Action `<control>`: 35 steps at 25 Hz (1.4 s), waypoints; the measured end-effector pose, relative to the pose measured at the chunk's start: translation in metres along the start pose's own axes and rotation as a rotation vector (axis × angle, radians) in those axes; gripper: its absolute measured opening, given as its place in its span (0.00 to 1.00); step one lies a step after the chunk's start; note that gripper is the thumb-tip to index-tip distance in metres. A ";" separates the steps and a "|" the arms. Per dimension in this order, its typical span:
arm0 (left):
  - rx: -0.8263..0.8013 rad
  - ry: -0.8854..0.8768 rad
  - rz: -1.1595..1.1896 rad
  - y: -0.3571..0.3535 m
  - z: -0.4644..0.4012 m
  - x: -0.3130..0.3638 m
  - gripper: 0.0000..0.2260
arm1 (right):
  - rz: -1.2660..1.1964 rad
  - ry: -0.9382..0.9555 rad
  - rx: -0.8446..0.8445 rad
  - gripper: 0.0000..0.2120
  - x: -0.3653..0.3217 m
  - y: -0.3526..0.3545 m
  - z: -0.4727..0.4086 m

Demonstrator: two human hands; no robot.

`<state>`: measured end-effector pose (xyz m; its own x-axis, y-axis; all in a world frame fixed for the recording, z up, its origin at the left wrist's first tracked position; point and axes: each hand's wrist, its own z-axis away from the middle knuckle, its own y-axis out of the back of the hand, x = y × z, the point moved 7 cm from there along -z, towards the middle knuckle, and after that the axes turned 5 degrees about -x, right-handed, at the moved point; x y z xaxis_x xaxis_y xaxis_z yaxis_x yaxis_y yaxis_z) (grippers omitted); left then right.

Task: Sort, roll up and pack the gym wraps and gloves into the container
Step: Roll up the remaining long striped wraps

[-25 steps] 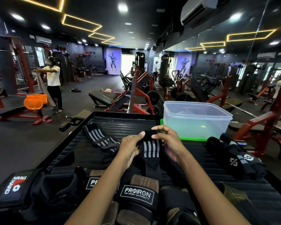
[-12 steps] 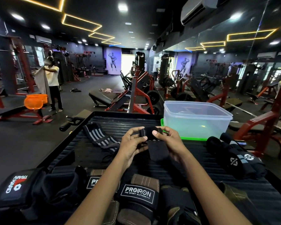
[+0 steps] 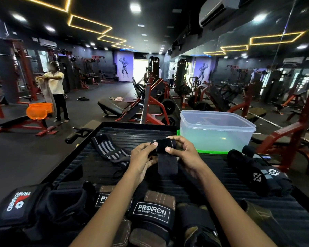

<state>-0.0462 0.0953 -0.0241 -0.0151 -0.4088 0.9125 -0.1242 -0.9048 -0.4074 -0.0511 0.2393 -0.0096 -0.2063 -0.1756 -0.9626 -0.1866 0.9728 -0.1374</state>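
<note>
Wrap [image 3: 163, 147], half rolled, is pinched between left hand [image 3: 144, 158] and right hand [image 3: 183, 155], just short of the container [image 3: 216, 132]; keep the hanging tail taut (edges aligned) while winding.

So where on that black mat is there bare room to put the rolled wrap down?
Bare mat lies between the striped wrap and the tub. The near edge is crowded with gloves.
</note>
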 end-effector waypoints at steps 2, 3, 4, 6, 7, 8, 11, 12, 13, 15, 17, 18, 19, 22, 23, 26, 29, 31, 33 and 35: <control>0.007 -0.023 0.009 0.000 0.000 0.002 0.06 | 0.008 0.003 -0.016 0.16 -0.002 -0.001 0.001; 0.008 -0.035 0.011 0.000 0.000 0.004 0.05 | 0.013 0.001 -0.021 0.16 -0.003 -0.002 0.001; 0.011 -0.047 0.012 0.001 0.000 0.005 0.05 | 0.020 -0.002 -0.025 0.17 -0.004 -0.003 0.002; 0.015 -0.065 0.016 0.001 0.000 0.006 0.05 | 0.027 -0.007 -0.031 0.18 -0.004 -0.003 0.002; 0.014 -0.069 0.018 0.001 0.001 0.007 0.06 | 0.023 -0.007 -0.034 0.18 -0.004 -0.002 0.002; 0.012 -0.073 0.016 0.001 0.001 0.007 0.07 | 0.018 -0.006 -0.035 0.18 -0.004 -0.002 0.002; 0.004 -0.081 0.007 0.000 0.001 0.007 0.10 | 0.020 -0.005 -0.029 0.18 -0.003 0.000 0.002; 0.004 -0.081 0.004 0.000 0.001 0.007 0.11 | 0.016 -0.008 -0.029 0.18 -0.003 0.000 0.002; 0.006 -0.082 0.000 0.000 0.001 0.007 0.11 | 0.007 -0.015 -0.025 0.18 -0.003 0.000 0.002; 0.008 -0.086 -0.005 -0.001 0.001 0.007 0.12 | -0.006 -0.029 -0.011 0.19 -0.004 -0.001 0.002; 0.005 -0.093 0.000 -0.001 0.001 0.008 0.13 | -0.013 -0.036 -0.010 0.22 -0.003 -0.001 0.001; 0.004 -0.097 0.005 -0.001 0.001 0.008 0.13 | -0.019 -0.032 -0.021 0.23 -0.003 0.000 0.001; 0.005 -0.101 0.010 0.000 0.000 0.008 0.13 | -0.024 -0.026 -0.042 0.22 -0.002 0.000 0.001; 0.013 -0.113 0.022 0.002 -0.001 0.009 0.12 | -0.045 -0.010 -0.104 0.20 -0.001 -0.004 0.002; 0.013 -0.116 0.028 0.003 -0.001 0.009 0.12 | -0.056 -0.003 -0.114 0.20 -0.001 -0.006 0.002; 0.010 -0.123 0.049 0.003 -0.001 0.010 0.11 | -0.077 0.017 -0.112 0.19 -0.003 -0.009 0.003; -0.001 -0.128 0.065 0.001 0.000 0.010 0.11 | -0.065 0.042 -0.089 0.19 -0.007 -0.009 0.004; -0.011 -0.130 0.068 0.000 0.000 0.010 0.10 | -0.038 0.064 -0.061 0.19 -0.008 -0.007 0.004; -0.018 -0.136 0.059 -0.002 0.000 0.011 0.10 | -0.008 0.085 -0.034 0.18 -0.007 -0.006 0.003; -0.024 -0.139 0.036 -0.003 0.000 0.011 0.10 | -0.021 0.085 -0.005 0.15 -0.008 -0.005 0.003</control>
<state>-0.0457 0.0935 -0.0133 0.1174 -0.4553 0.8826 -0.1502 -0.8866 -0.4374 -0.0455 0.2365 -0.0020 -0.2833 -0.2086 -0.9361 -0.1965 0.9680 -0.1562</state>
